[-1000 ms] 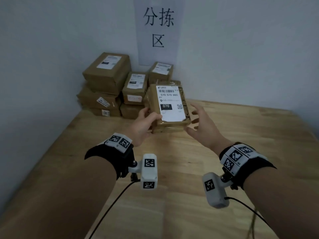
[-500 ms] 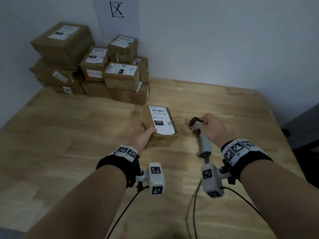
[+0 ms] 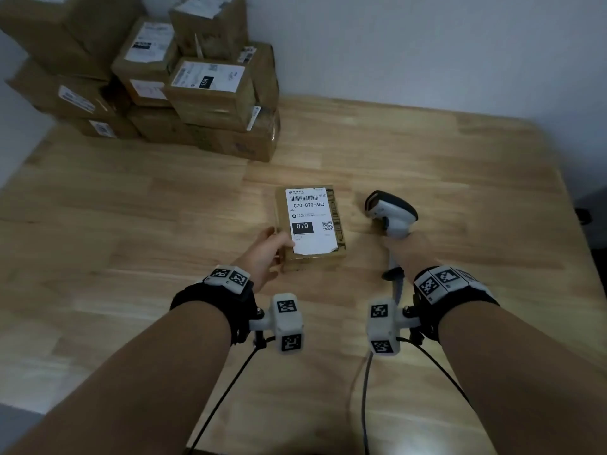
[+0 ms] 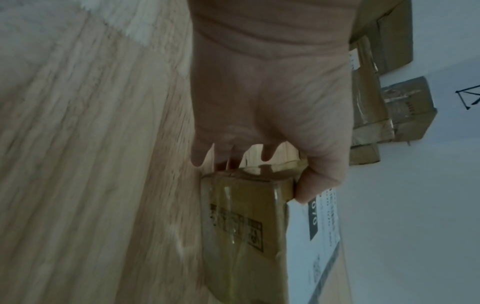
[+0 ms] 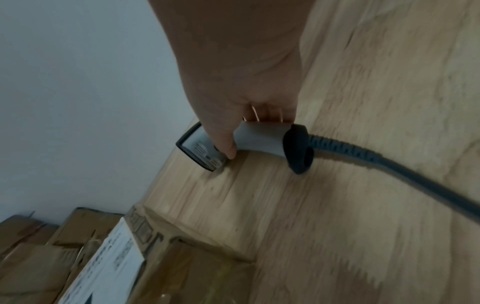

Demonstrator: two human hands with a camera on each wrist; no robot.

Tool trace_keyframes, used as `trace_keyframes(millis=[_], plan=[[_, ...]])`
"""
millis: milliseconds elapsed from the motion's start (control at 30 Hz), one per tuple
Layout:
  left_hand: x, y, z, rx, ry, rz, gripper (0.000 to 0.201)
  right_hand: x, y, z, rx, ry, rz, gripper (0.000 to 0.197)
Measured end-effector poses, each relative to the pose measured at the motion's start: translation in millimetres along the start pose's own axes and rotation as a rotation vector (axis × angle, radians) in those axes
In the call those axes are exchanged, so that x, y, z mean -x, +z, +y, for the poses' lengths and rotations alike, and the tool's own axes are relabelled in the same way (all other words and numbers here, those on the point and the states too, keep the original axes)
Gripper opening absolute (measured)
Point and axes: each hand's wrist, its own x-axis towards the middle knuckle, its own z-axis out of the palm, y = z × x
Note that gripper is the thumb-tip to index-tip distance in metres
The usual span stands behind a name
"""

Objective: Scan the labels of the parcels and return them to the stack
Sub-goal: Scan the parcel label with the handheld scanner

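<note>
**Parcel held on desk, scanner in the other hand**

Left hand grips the near-left corner of the parcel, label up. Right hand, just right of the parcel, clasps the scanner. The stack sits beyond the parcel on the desk.

Head camera: we are looking forward and down over both forearms at desk, stack sitting far left. Left wrist camera: we are peering along left hand, very close to parcel. Right wrist camera: we are peering along right hand at scanner. All three are sharing parcel, desk, stack.
</note>
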Motion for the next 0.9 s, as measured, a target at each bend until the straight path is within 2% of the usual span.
trace_keyframes(millis=[100,167,300,433,500,600,700,800,900], plan=[[-4,-4,1,-0.022,-0.02,-0.013,0.052,-7,4,-3,-0.061,-0.013,0.046,0.039],[-5,-4,1,-0.031,-0.022,-0.013,0.057,-9,3,-7,-0.049,0.012,0.035,0.033],[-3,-2,5,-0.088,-0.02,-0.014,0.064,-5,-6,-19,-0.209,-0.026,0.022,0.022],[6,-1,13,-0.115,-0.013,-0.07,0.049,14,-25,-36,-0.277,-0.07,-0.032,0.018],[12,-2,16,-0.124,0.001,-0.071,0.051,28,-38,-45,-0.297,-0.128,-0.008,0.029],[16,-4,22,-0.105,0.031,-0.057,0.055,52,-50,-59,-0.393,-0.18,0.0,0.016],[21,-4,27,-0.08,0.069,-0.056,0.049,72,-51,-70,-0.38,-0.208,-0.014,0.024],[22,-7,26,-0.074,0.083,-0.06,0.055,89,-46,-77,-0.339,-0.272,-0.096,0.02],[23,-10,23,-0.083,0.078,-0.083,0.052,102,-43,-87,-0.323,-0.297,-0.175,0.009]])
